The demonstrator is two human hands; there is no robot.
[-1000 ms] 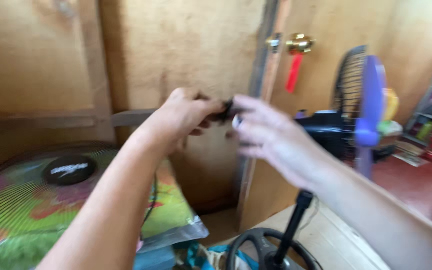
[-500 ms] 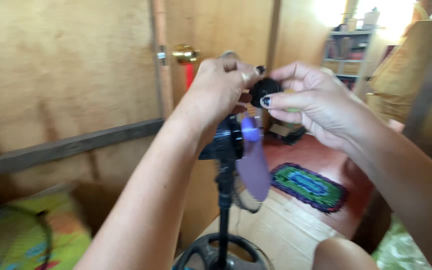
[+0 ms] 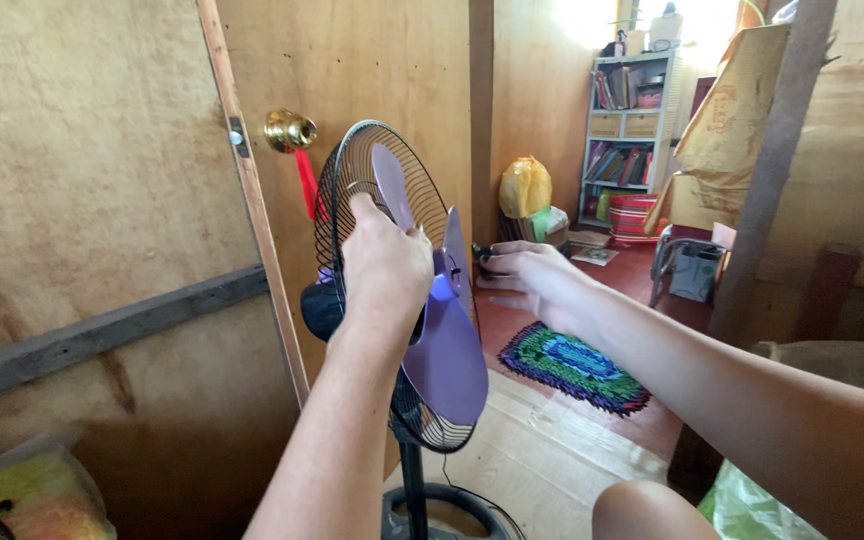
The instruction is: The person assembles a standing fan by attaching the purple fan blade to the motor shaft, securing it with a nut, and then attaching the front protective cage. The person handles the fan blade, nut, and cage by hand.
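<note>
Fan: the stand fan (image 3: 392, 290) is right in front of you, upright on its pole (image 3: 413, 490), with the front guard off and the purple blades (image 3: 442, 350) bare.
Facing: the fan's hub (image 3: 442, 288) points to your right, toward the open room; the wire rear guard (image 3: 352, 190) sits behind the blades, on the door side.
Long axis: the pole runs straight up from the round base (image 3: 452, 505) on the floor; one blade hangs down, another points up.
Left hand: your left hand (image 3: 384, 265) is wrapped around the blades near the hub, its grip closed on them.
Right hand: your right hand (image 3: 537, 280) is just right of the hub, fingers pinched on a small black cap (image 3: 487, 265), which sits close to the hub; you cannot tell if they touch.
Around: a wooden door (image 3: 352, 80) with a brass knob (image 3: 289, 130) stands behind the fan; a bright rug (image 3: 572, 365) lies on the floor beyond; a shelf (image 3: 632, 130) stands at the far wall.
In the way: your left hand covers part of the hub.
</note>
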